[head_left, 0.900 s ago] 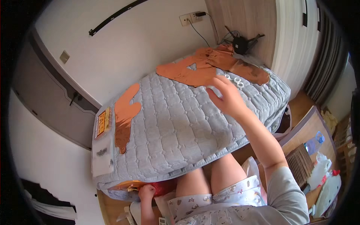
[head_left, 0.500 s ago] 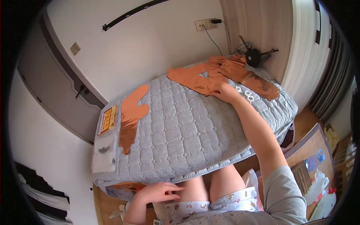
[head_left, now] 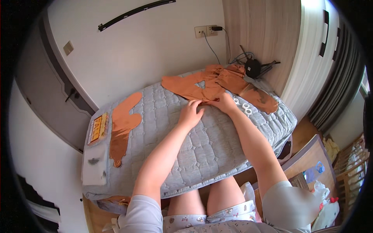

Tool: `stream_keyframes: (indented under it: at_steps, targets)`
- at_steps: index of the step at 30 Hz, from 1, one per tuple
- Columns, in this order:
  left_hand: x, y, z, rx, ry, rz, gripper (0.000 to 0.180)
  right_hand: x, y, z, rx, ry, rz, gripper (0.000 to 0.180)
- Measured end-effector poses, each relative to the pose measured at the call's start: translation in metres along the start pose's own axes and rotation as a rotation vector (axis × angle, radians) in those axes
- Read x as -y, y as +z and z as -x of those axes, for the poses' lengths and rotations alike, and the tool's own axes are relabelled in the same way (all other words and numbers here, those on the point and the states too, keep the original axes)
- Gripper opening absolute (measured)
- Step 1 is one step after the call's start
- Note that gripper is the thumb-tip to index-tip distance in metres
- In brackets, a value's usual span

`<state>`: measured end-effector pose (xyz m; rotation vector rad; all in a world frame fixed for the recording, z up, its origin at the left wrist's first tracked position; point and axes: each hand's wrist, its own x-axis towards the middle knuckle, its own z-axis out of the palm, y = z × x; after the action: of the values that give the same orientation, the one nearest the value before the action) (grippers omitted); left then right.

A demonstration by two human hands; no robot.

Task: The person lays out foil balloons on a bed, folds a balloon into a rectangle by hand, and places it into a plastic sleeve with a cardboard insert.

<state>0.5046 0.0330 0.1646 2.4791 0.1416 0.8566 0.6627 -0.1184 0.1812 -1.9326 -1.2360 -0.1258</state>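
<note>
Large foil piece point(head_left: 182, 84): copper-coloured, flat, upper centre of frame, on grey quilted mattress point(head_left: 159, 128).
Left hand point(head_left: 190, 114): fingertips at foil's lower edge; thumb parted from fingers.
Right hand point(head_left: 225, 104): just beside left, same edge; fingers narrowed, firm pinch cannot be told.
White rings point(head_left: 246, 108): right of right hand.
Smaller foil piece point(head_left: 122, 126): copper-coloured, flat, left of frame.

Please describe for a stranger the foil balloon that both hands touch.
On the grey quilted mattress, look toward the far wall. There, the left hand and right hand touch a copper foil balloon. Unlike its neighbours, it shows a triangular opening.
</note>
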Motion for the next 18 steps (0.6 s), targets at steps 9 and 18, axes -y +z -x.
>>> stream_keyframes:
  at_steps: [9,18]
  targets:
    - [-0.021,-0.012,0.007,0.098,-0.141,-0.141,0.051,0.008,0.0,-0.009,-0.093,0.198,-0.081,0.029]
    - [0.007,-0.002,0.018,0.022,0.008,-0.248,0.037,0.003,-0.011,-0.134,-0.208,0.169,0.012,0.036]
